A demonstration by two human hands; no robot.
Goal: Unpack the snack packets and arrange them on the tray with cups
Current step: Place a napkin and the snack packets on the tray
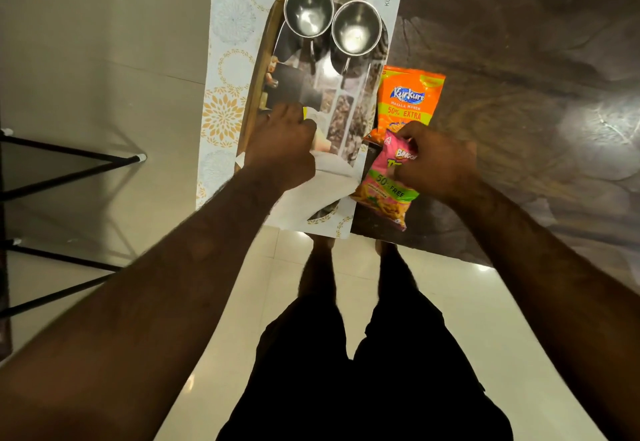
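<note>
Head view: two steel cups (308,11) are set side by side at the far end of the tray (262,73), which is laid on a flowery mat (225,59) on the desk (519,94). A white bag (311,194) at the tray's near end is gripped by the left hand (280,149). A pink packet (382,194) is pinched by the right hand (436,163), just right of the tray. An orange packet (410,97) is laid flat just beyond it.
</note>
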